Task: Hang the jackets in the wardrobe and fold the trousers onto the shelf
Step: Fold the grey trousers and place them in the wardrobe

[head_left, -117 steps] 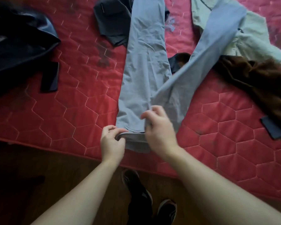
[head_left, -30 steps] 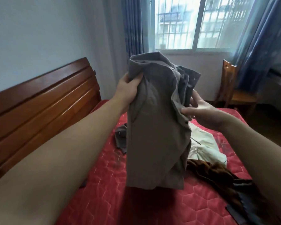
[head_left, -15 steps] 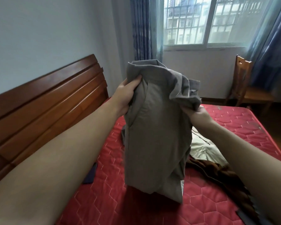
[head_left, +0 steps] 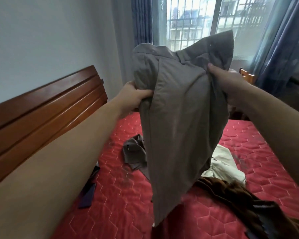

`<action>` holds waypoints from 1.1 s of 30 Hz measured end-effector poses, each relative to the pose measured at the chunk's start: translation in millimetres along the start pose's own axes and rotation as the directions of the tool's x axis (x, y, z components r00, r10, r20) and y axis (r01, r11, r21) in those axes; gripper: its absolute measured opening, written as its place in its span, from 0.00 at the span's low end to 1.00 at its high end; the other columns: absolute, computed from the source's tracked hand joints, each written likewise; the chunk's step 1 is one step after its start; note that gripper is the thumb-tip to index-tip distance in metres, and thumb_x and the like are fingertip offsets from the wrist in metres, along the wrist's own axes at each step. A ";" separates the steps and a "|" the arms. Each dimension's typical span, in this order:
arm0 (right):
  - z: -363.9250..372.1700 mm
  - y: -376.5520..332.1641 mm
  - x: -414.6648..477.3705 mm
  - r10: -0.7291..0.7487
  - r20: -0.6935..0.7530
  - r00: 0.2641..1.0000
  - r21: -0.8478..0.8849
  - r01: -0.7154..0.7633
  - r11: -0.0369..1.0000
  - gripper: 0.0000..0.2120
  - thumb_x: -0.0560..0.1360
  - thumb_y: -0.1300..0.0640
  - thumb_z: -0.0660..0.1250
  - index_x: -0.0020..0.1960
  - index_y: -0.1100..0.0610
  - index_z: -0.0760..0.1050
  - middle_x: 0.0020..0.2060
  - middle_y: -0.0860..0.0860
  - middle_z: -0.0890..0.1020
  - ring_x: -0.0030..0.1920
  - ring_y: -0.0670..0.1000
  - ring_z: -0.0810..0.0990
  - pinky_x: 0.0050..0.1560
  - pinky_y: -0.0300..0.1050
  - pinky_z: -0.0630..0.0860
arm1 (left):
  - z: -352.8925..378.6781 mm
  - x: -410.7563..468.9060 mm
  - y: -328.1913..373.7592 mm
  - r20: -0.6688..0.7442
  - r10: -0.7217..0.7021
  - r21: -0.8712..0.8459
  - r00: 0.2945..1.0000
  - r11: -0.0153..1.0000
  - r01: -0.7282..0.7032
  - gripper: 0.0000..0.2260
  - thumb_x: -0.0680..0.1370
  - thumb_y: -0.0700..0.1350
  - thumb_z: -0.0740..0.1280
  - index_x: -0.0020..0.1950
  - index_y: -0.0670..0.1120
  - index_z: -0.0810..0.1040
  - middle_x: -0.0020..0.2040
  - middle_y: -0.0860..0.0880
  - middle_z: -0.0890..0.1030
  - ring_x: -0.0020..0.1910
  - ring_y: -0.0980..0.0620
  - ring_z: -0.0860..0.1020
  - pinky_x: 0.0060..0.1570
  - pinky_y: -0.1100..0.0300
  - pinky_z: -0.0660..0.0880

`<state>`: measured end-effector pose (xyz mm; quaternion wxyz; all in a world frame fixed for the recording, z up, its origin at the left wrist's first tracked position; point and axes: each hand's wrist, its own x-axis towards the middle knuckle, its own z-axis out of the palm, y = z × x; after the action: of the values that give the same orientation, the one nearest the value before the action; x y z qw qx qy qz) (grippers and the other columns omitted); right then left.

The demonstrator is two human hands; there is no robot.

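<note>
Head view: your left hand [head_left: 133,97] and right hand [head_left: 229,83] are gripping the grey trousers [head_left: 179,128] above the bed [head_left: 124,200]; you should be matching seams.

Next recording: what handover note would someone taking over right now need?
Hands: the left hand grips the left side of the grey-brown cloth trousers; the right hand pinches their upper right edge. They hang doubled above the red quilted bed.
On the bed lie a pale cream garment, a dark brown garment and a crumpled grey garment.
Done: a rough fold at most.
Left: finish folding, shelve, sort the rest; wardrobe and shelf are out of view.
</note>
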<state>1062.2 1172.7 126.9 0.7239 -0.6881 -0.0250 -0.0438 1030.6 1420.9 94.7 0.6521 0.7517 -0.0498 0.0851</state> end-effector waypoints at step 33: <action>4.7 185.0 8.5 0.542 0.331 0.772 0.134 -0.607 0.783 0.32 0.66 0.34 0.69 0.60 0.56 0.79 0.51 0.57 0.84 0.52 0.56 0.83 0.56 0.52 0.76 | -12.4 -10.3 -180.2 0.504 -0.507 -0.275 0.699 0.674 0.686 0.31 0.70 0.68 0.59 0.58 0.46 0.81 0.55 0.41 0.83 0.53 0.43 0.83 0.48 0.51 0.81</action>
<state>1088.9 1186.2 -55.9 0.7669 -0.5716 0.0831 0.2798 1053.2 1458.8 -80.8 0.7720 0.5567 0.0584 -0.3012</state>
